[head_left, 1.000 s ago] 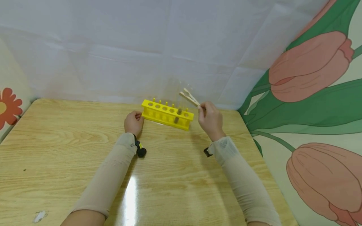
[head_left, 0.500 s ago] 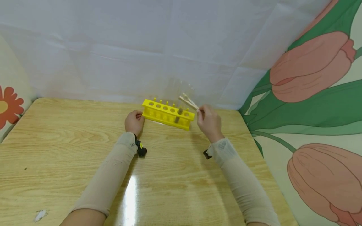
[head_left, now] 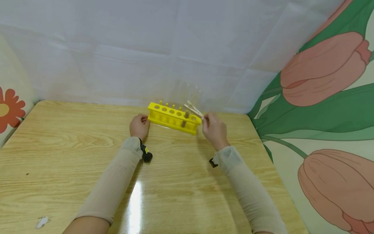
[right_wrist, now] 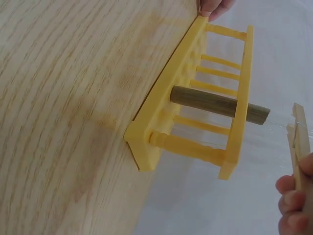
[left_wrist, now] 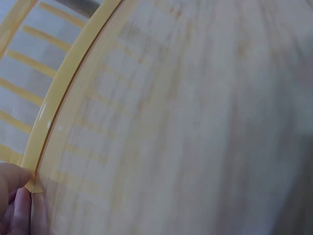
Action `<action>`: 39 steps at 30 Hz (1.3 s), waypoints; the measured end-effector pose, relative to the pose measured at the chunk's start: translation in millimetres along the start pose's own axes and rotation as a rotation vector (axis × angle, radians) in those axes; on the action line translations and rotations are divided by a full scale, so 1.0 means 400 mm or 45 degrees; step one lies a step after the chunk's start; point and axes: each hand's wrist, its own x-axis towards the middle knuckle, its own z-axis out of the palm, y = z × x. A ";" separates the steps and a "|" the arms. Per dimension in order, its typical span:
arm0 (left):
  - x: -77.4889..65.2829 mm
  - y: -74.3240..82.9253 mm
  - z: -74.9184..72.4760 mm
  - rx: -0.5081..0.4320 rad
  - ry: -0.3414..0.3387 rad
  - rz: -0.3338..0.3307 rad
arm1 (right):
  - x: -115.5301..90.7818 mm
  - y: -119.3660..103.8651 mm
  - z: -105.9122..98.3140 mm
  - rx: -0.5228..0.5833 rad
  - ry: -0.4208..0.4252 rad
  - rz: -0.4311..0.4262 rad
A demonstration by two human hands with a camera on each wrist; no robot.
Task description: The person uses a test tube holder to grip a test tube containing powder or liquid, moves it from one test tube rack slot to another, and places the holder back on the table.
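A yellow test tube rack (head_left: 172, 126) stands at the back of the table, its left end gripped by my left hand (head_left: 138, 126). In the left wrist view, thumb and fingers (left_wrist: 12, 178) pinch the rack's base corner. One test tube (right_wrist: 205, 102) with dark brown contents sits in a hole near the rack's right end; its clear upper part is barely visible. My right hand (head_left: 215, 130) pinches a wooden test tube clamp (right_wrist: 301, 129) by its tail end. The clamp's jaws lie at the tube's clear part, above the rack; whether they surround it I cannot tell.
Behind the rack hangs a white cloth (head_left: 131, 65) close to the table's back edge. A floral-patterned wall (head_left: 321, 130) borders the right side. The wooden table (head_left: 175, 182) extends toward me. Faint clear outlines show near the rack's back pegs.
My right hand has moved slightly left and toward me, lowering the clamp along the tube to just above the rack. My left hand has stayed at the rack's left end.
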 end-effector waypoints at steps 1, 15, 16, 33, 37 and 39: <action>0.001 -0.001 0.000 0.000 0.000 0.000 | -0.001 0.000 0.001 -0.002 0.000 0.002; 0.003 0.001 -0.001 -0.003 -0.005 -0.017 | -0.016 0.003 0.021 0.007 -0.055 0.042; 0.003 0.002 -0.002 -0.006 -0.007 -0.018 | -0.018 0.003 0.022 0.005 -0.060 0.044; 0.008 -0.005 0.001 -0.001 0.009 0.005 | -0.036 0.007 0.041 0.006 -0.065 0.041; 0.005 0.000 0.001 -0.004 0.007 -0.005 | -0.038 0.008 0.046 -0.002 -0.067 0.054; 0.002 0.003 0.000 -0.002 0.007 -0.009 | -0.040 0.010 0.049 -0.005 -0.063 0.058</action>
